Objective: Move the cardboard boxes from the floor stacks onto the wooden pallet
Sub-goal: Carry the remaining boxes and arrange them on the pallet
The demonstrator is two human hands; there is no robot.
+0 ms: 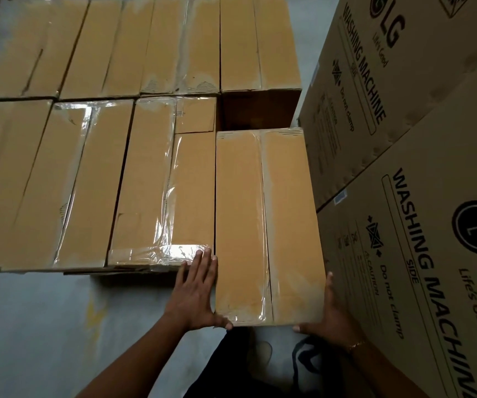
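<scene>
The box (240,225) is lying lengthwise away from the person at the right end of the near row, its taped top facing up. It is sitting just beside the neighbouring box (191,191) on its left and close to the washing-machine cartons (432,225) on its right. Its near end is sticking out past the fronts of the other boxes in the row.

Both hands are clasping it from the sides. The left hand (194,294) is pressing flat against the left side, fingers straight and pointing forward, with the thumb hooking round the near corner. The right hand (332,314) is pressing against the right side in the narrow gap by the cartons, with the thumb reaching along the near end; most of its fingers are hiding behind the box edge. A thin bracelet (356,345) is showing on the right wrist.

Behind the box a gap is opening to the back row (145,47), where the dark front of one box (260,110) is showing. The grey floor (44,326) is spreading out on the left.
</scene>
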